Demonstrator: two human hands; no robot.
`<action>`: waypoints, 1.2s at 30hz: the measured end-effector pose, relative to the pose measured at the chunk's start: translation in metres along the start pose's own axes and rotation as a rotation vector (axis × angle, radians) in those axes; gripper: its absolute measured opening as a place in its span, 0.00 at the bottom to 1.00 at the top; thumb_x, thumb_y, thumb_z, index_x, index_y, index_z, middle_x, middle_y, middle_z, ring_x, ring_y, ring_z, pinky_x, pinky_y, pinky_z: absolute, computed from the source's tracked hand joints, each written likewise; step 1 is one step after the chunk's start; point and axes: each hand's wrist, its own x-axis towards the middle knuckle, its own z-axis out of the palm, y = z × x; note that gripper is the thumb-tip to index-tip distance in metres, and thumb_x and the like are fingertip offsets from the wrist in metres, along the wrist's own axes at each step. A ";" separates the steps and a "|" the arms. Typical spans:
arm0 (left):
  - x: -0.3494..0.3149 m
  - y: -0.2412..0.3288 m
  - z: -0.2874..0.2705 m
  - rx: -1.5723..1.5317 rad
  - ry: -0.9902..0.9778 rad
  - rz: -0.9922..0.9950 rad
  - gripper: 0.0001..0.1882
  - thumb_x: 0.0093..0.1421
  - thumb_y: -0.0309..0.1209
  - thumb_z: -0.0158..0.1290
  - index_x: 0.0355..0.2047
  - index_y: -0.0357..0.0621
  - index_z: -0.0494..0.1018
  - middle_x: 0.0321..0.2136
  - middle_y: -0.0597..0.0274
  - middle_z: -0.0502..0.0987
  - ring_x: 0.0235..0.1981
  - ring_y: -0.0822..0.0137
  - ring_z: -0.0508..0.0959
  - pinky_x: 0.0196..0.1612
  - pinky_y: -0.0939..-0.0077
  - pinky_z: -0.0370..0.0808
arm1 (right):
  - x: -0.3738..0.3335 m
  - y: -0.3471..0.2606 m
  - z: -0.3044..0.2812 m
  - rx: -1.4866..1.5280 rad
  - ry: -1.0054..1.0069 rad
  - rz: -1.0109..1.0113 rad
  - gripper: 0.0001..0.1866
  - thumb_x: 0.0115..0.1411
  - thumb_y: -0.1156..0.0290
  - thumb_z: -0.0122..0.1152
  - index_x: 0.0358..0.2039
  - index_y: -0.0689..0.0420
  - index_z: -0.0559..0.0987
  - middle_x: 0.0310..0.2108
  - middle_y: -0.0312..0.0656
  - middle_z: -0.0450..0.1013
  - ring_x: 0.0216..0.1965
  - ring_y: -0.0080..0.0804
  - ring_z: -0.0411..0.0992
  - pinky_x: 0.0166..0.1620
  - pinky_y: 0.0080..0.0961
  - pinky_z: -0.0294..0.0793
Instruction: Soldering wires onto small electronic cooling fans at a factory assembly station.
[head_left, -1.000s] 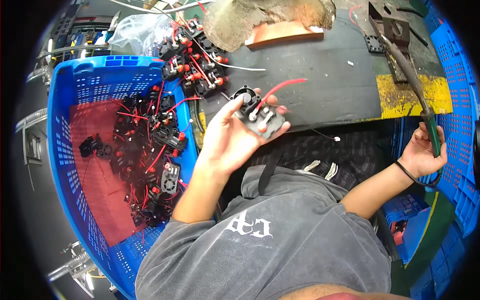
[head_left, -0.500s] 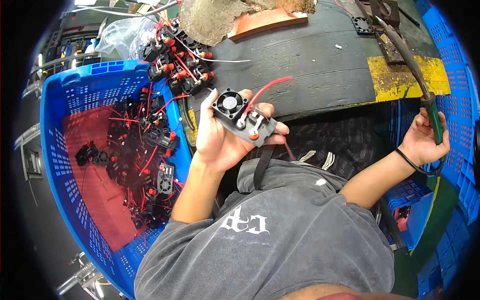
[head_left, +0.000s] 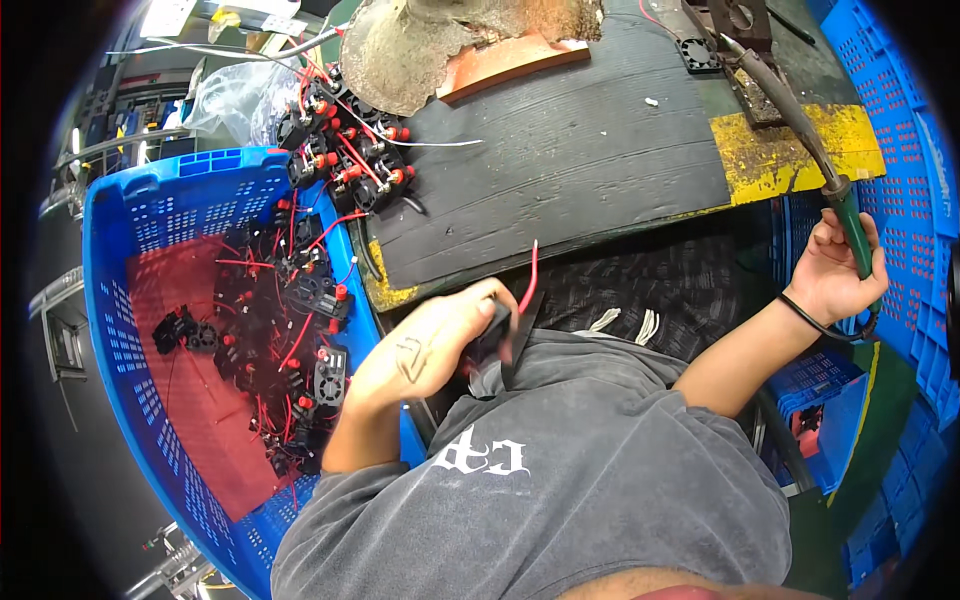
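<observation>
My left hand [head_left: 440,345] is closed round a black fan unit [head_left: 492,335] in front of my lap, its back turned up. A red wire [head_left: 531,280] sticks up from the unit; most of the rest is hidden by my fingers. On the right, my right hand [head_left: 838,270] is wrapped round the green handle of a soldering iron [head_left: 855,235]. The iron's long metal shaft points up and to the left, its tip near a rusty metal stand [head_left: 758,90] on the workbench [head_left: 570,150].
At the left stands a blue crate [head_left: 130,330] with many wired fan units inside. More fan units [head_left: 355,150] are piled on the bench's left corner. A corroded metal dome [head_left: 400,60], an orange-brown bar [head_left: 515,65] and one small fan [head_left: 697,55] lie further back. Blue crates [head_left: 900,150] line the right side.
My left hand has come down toward my lap and turned over with the fan unit, so the fan's face no longer shows. The right hand keeps its grip on the soldering iron.
</observation>
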 end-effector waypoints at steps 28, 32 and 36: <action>0.048 0.016 -0.020 -1.157 0.208 0.655 0.21 0.54 0.40 0.50 0.48 0.50 0.65 0.41 0.64 0.67 0.54 0.48 0.66 0.54 0.37 0.63 | -0.008 0.001 0.006 0.039 -0.002 0.008 0.23 0.60 0.54 0.42 0.39 0.61 0.76 0.26 0.53 0.77 0.19 0.33 0.73 0.19 0.18 0.68; 0.040 -0.002 0.000 -1.413 0.117 0.376 0.21 0.53 0.37 0.45 0.48 0.49 0.70 0.45 0.53 0.73 0.55 0.37 0.64 0.58 0.40 0.60 | -0.007 -0.004 0.011 0.177 -0.051 0.032 0.21 0.60 0.55 0.44 0.38 0.61 0.75 0.27 0.50 0.77 0.23 0.34 0.75 0.19 0.20 0.70; 0.009 0.006 -0.003 -1.438 0.101 0.143 0.24 0.54 0.41 0.43 0.52 0.50 0.68 0.42 0.47 0.73 0.55 0.35 0.63 0.55 0.42 0.62 | -0.006 -0.009 0.010 0.201 0.097 0.030 0.21 0.60 0.52 0.42 0.36 0.58 0.74 0.25 0.51 0.76 0.15 0.34 0.71 0.13 0.21 0.65</action>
